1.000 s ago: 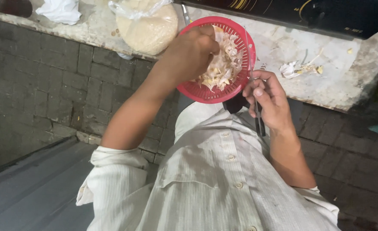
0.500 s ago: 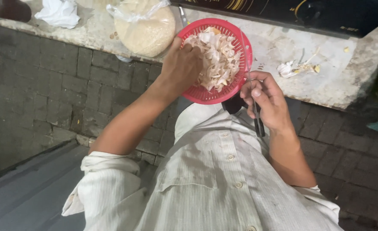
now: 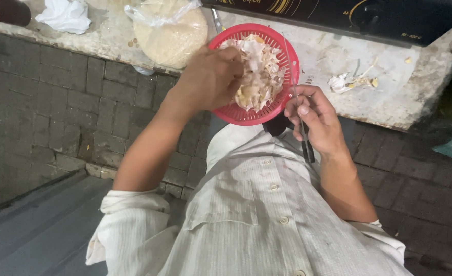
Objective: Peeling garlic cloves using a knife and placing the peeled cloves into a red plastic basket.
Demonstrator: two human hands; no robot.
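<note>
The left hand [image 3: 210, 76] reaches into a red basket [image 3: 287, 56] that sits at the edge of a worn stone counter [image 3: 328, 56], fingers curled into the pile of pale garlic skins [image 3: 259, 76] inside. The right hand [image 3: 315, 120] is clenched around a thin knife [image 3: 300, 117], its blade pointing up over the basket rim. A clear bag of grain [image 3: 169, 33] lies just beside the basket, and 1 crumpled white cloth [image 3: 65, 15] sits further left.

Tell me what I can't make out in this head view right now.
- Left hand fingertips: buried in the peels, so what they hold is hidden.
- Basket bottom: covered by peels.
- Knife in right hand: the thin blade blurs against the basket, the grip hidden by fingers.
- Bag: top cut off by the frame edge.
</note>
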